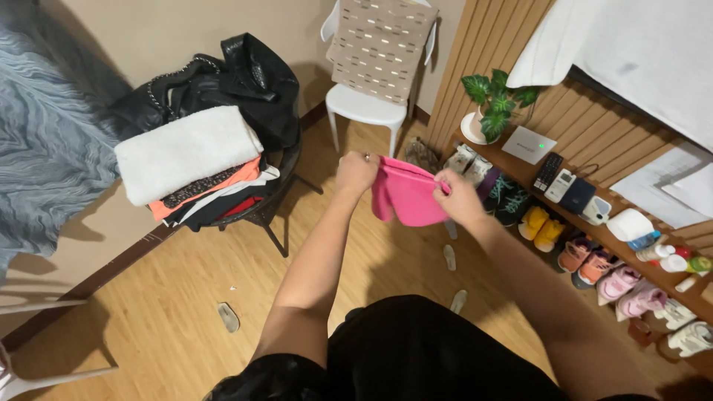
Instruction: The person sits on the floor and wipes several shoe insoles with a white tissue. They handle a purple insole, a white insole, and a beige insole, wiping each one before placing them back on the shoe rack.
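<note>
The cloth [407, 194] is bright pink. The folded towel [186, 152] is white, above orange and black clothes [215, 194]. The jacket [238, 82] is black. The chair [364, 108] is white, its cushion [380, 44] beige with pale dashes. The plant [496, 96] is green, the floor [186, 297] light brown wood.

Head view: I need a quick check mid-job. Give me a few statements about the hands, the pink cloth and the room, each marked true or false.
1. Both hands hold the pink cloth: left hand, right hand. True.
2. The cloth lies flat on the wooden floor. False: it hangs in the air between the hands.
3. A white towel tops the pile of folded clothes. True.
4. The white chair is bare. False: a patterned beige cloth hangs over its back.
5. Shoes sit under the shelf. True.
</note>
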